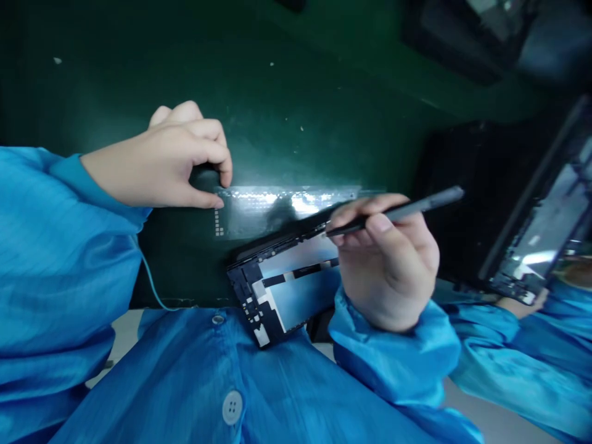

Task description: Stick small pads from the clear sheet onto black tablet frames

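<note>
A clear, shiny sheet (259,213) with a column of small pale squares at its left end lies on the green table. My left hand (185,154) has its thumb and index finger bent together at the sheet's upper left corner. In my right hand (388,265) is a slim black pair of tweezers (425,202), its tip pointing left and down. Beneath that tip, a tablet-like device (296,290) with exposed inside parts rests tilted against the table's front edge. My right hand hides its right end.
The green tabletop (259,74) carries several tiny light scraps. To the right, another similar device (541,228) stands by a dark box-like object (462,185), with a co-worker's hand (527,305) at its lower edge. Dark blurred items (481,37) are at upper right. A thin blue cord (150,277) hangs from my left sleeve.
</note>
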`<state>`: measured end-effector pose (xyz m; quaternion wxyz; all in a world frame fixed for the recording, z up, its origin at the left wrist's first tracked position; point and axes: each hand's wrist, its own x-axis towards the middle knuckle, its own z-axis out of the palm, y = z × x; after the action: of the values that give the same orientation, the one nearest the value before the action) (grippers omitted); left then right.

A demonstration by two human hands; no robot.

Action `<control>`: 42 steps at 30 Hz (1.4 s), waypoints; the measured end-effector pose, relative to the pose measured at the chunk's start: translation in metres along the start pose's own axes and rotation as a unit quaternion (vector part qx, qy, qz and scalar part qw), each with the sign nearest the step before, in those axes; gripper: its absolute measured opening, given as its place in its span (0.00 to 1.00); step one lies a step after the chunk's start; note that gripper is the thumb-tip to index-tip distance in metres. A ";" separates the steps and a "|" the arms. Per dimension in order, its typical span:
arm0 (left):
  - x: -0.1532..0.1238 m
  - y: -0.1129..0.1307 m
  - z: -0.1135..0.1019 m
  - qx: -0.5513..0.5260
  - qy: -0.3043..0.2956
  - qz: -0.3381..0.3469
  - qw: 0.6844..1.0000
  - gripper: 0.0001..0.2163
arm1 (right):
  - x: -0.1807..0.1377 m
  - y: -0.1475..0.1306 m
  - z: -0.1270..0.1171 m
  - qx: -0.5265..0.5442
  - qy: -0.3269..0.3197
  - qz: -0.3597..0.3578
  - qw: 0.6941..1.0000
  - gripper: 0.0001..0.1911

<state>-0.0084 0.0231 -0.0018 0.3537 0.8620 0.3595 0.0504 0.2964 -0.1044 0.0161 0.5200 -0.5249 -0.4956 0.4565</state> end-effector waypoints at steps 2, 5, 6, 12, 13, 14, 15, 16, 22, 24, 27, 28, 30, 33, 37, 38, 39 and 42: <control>0.000 -0.001 0.001 -0.003 0.004 -0.002 1.000 0.25 | -0.015 0.008 -0.016 -0.050 0.109 -0.047 0.992 0.03; -0.001 -0.002 0.001 -0.003 0.019 -0.004 1.000 0.29 | -0.030 0.027 -0.027 -0.143 0.141 -0.068 0.977 0.05; -0.001 -0.002 0.001 0.001 0.024 -0.004 1.000 0.30 | -0.032 0.031 -0.028 -0.154 0.131 -0.072 0.977 0.06; -0.002 -0.004 0.000 0.033 0.021 0.009 0.999 0.31 | -0.030 0.037 -0.022 -0.167 0.099 -0.097 0.976 0.04; -0.003 -0.005 0.001 0.033 0.026 0.016 0.999 0.31 | -0.030 0.037 -0.022 -0.174 0.096 -0.098 0.975 0.04; -0.003 -0.006 0.001 0.033 0.027 0.022 0.999 0.31 | -0.031 0.037 -0.023 -0.183 0.096 -0.099 0.973 0.04; -0.003 -0.006 0.001 0.033 0.030 0.026 0.999 0.30 | -0.032 0.037 -0.024 -0.195 0.096 -0.101 0.971 0.04; -0.003 -0.007 0.002 0.032 0.031 0.028 0.999 0.30 | -0.034 0.037 -0.025 -0.209 0.094 -0.102 0.968 0.05; -0.003 -0.001 0.000 0.013 0.020 0.005 1.000 0.27 | -0.035 0.009 -0.019 -0.271 0.054 -0.096 0.956 0.10; -0.003 0.002 -0.002 0.007 0.014 -0.006 1.000 0.25 | -0.020 -0.005 -0.006 -0.240 -0.012 -0.084 0.967 0.10; -0.001 0.005 -0.002 0.013 0.006 -0.015 1.000 0.20 | 0.010 -0.010 0.023 -0.191 -0.200 -0.079 0.958 0.07; -0.001 0.005 -0.002 0.016 0.005 -0.018 1.000 0.18 | 0.018 -0.008 0.032 -0.184 -0.251 -0.081 0.947 0.06; 0.000 0.005 -0.001 0.022 0.001 -0.021 1.000 0.15 | 0.030 0.001 0.046 -0.181 -0.303 -0.078 0.932 0.05; 0.001 0.005 0.000 0.024 -0.003 -0.019 1.000 0.13 | 0.032 0.012 0.053 -0.186 -0.309 -0.063 0.931 0.06; 0.002 0.007 0.000 0.034 -0.009 -0.024 0.999 0.13 | 0.026 0.015 0.053 -0.194 -0.302 -0.059 0.931 0.06; 0.002 0.007 0.000 0.036 -0.011 -0.026 0.999 0.13 | 0.026 0.014 0.054 -0.197 -0.303 -0.062 0.930 0.06; 0.002 0.007 0.000 0.036 -0.012 -0.027 0.999 0.13 | 0.026 0.014 0.055 -0.200 -0.304 -0.064 0.929 0.05; 0.002 0.006 0.000 0.035 -0.013 -0.021 0.999 0.14 | 0.032 0.012 0.056 -0.171 -0.309 -0.031 0.935 0.04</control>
<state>-0.0032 0.0215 0.0023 0.3290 0.8669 0.3740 0.0190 0.2446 -0.0672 0.0026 0.2578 -0.4234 -0.7185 0.4879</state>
